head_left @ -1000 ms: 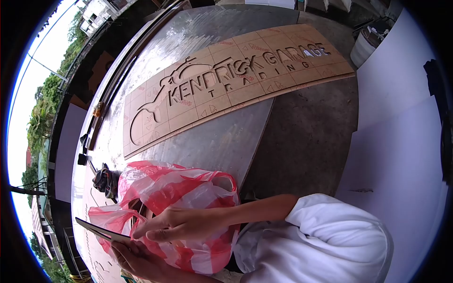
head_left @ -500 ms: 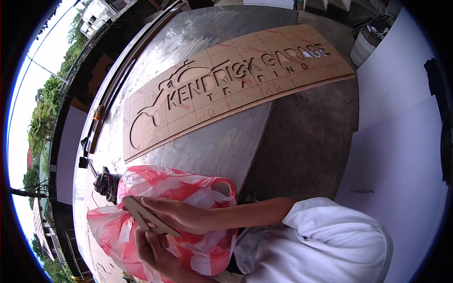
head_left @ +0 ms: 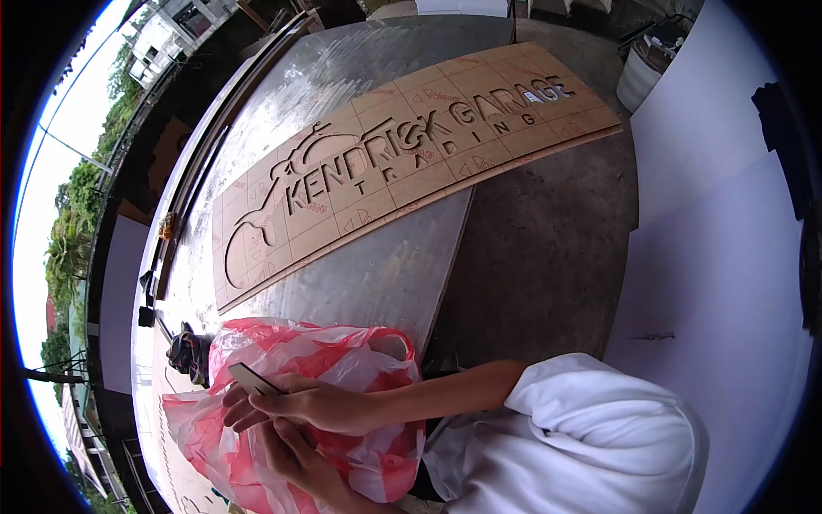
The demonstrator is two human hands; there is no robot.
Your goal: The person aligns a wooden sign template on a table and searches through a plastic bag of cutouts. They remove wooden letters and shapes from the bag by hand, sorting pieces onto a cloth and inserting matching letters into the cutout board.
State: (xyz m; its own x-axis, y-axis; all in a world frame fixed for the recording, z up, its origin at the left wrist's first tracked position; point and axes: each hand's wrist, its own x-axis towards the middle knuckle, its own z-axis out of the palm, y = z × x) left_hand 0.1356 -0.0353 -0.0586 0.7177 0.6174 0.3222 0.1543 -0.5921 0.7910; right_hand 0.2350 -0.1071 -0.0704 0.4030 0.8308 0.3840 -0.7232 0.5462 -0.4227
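Note:
My right hand [head_left: 330, 404] is closed on a thin flat cut-out letter A [head_left: 250, 378], one end of which sticks out past the thumb. Its lower part is covered by the fingers. Just below, my left hand [head_left: 300, 463] is curled up against the right one; its fingertips are hidden, so what they hold does not show. Both hands are over a red-and-white plastic bag [head_left: 342, 351]. Beyond it lies a brown paper-faced board [head_left: 411, 197] with letter-shaped cut-outs reading "KENDRICK GARAGE TRADING" and a curved outline.
The board rests on a grey metal-topped table [head_left: 385, 274]. A dark crumpled bundle [head_left: 188, 353] sits left of the bag. Long dark bars [head_left: 210, 128] run along the far edge. A white container [head_left: 646, 73] stands at the upper right, beside a large pale panel [head_left: 702, 283].
The letter A has turned from showing its face to being seen nearly edge-on. My left hand has shifted under the right one. The view has moved slightly.

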